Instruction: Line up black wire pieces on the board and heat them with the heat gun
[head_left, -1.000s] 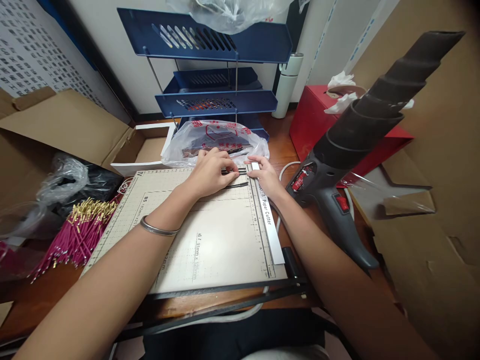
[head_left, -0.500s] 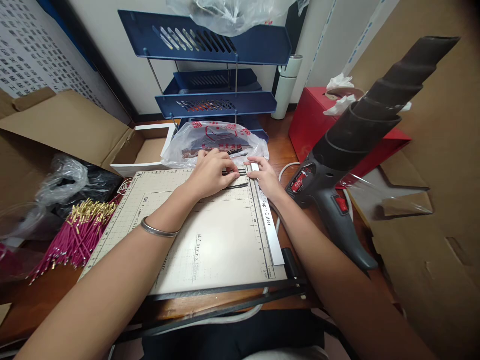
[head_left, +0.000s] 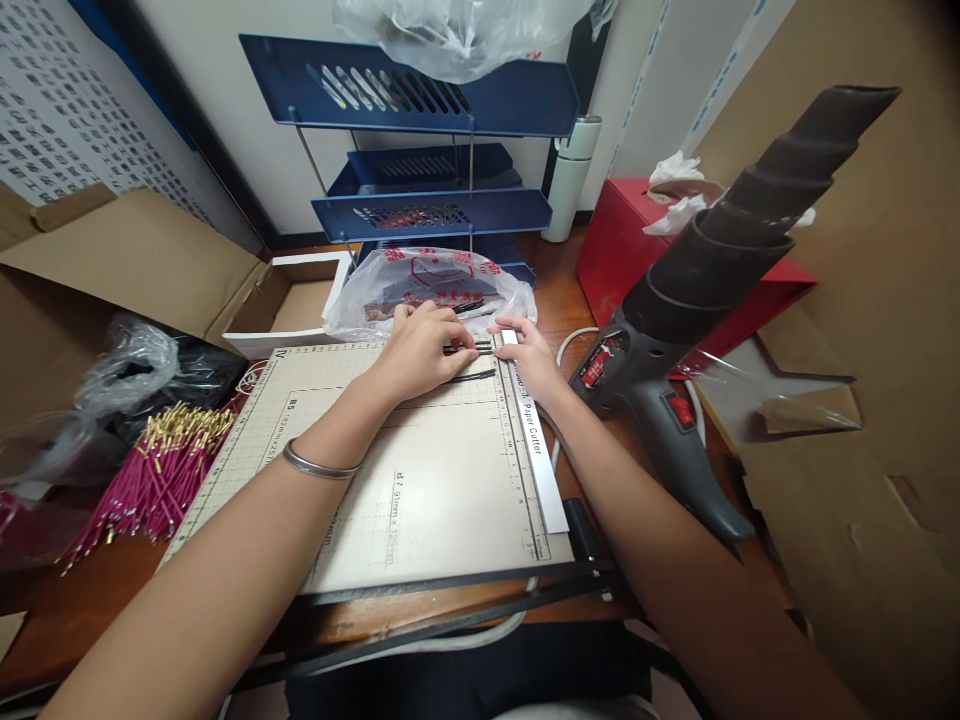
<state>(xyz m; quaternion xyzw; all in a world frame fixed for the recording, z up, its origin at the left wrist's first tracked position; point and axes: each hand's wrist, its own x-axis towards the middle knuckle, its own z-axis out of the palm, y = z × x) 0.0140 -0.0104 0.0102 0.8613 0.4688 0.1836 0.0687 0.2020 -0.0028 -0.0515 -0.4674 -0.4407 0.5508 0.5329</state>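
The cream board of a paper cutter (head_left: 450, 480) lies flat, printed with a grid and sizes. My left hand (head_left: 426, 348) rests near its far edge, thumb and fingers closed on thin black cords (head_left: 484, 349) that point right. Another black cord (head_left: 474, 376) lies on the board just nearer than my fingertips. My right hand (head_left: 531, 358) is at the far end of the cutter's white strip (head_left: 541, 470). Its thumb and fingers sit on either side of the strip, close to the cord ends. The exact contact under my fingertips is hidden.
A clear plastic bag (head_left: 427, 290) and blue tray rack (head_left: 435, 210) stand behind the board. To the right are a heat gun (head_left: 660, 370) and red box (head_left: 622, 230). Pink strands with gold ends (head_left: 165, 460) and an open cardboard box (head_left: 142, 270) lie left.
The view has shifted slightly. Both hands keep nearly the same place on the cutter, and the black cords show no clear movement.
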